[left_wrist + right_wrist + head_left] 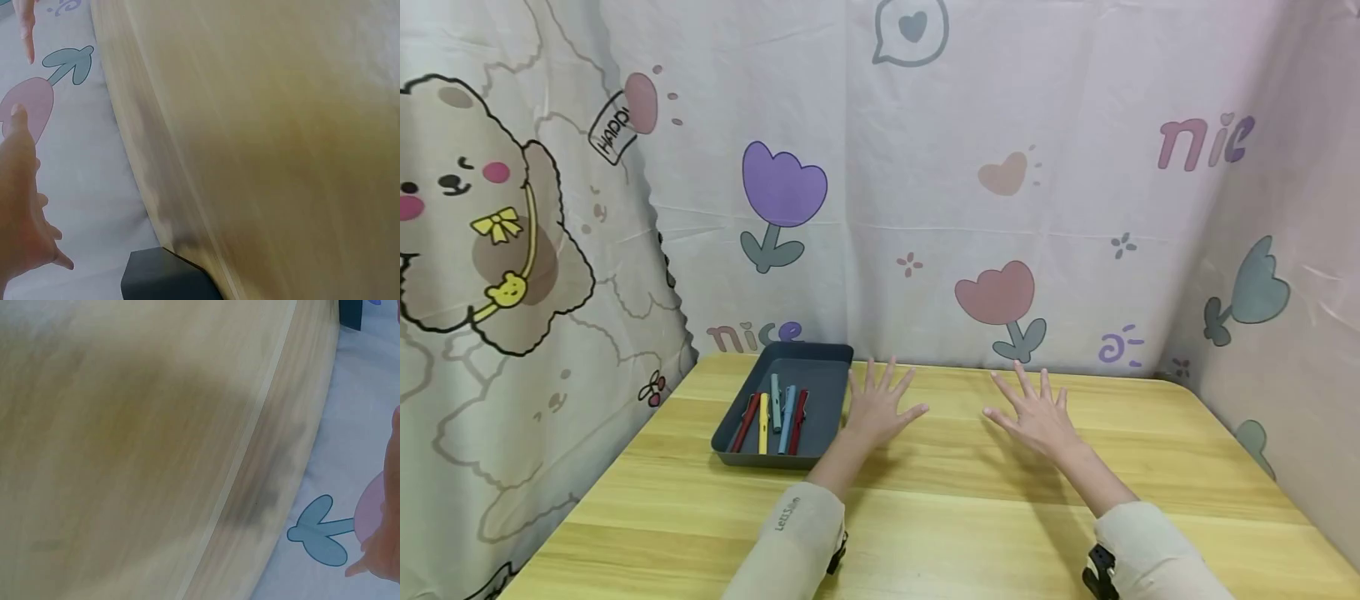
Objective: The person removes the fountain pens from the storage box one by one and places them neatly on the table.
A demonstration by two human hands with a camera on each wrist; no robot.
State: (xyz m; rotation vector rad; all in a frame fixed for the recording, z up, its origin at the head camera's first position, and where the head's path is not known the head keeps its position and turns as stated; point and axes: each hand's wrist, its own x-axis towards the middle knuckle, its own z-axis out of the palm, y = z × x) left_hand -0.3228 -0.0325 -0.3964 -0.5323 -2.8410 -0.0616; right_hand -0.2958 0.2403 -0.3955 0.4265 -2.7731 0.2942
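My left hand [876,408] is held over the table with its fingers spread, near the right side of a dark grey tray [730,450]. Opposite it, my right hand [1037,417] also has its fingers spread wide and holds nothing. Inside the tray lie several pens: a dark red pen [746,422], a yellow pen [763,423], a green pen [776,403], a blue pen [787,419] and another dark red pen [799,422]. The left wrist view shows my left hand [28,212] above a tray corner [162,275]. In the right wrist view, my right hand [387,519] appears at the edge.
The wooden table [955,517] spans the lower view. Behind it hangs a pale printed curtain [895,150] with flowers and hearts, and more printed cloth closes off the left and right sides. Light sleeves [797,533] cover both forearms, with dark straps at the wrists.
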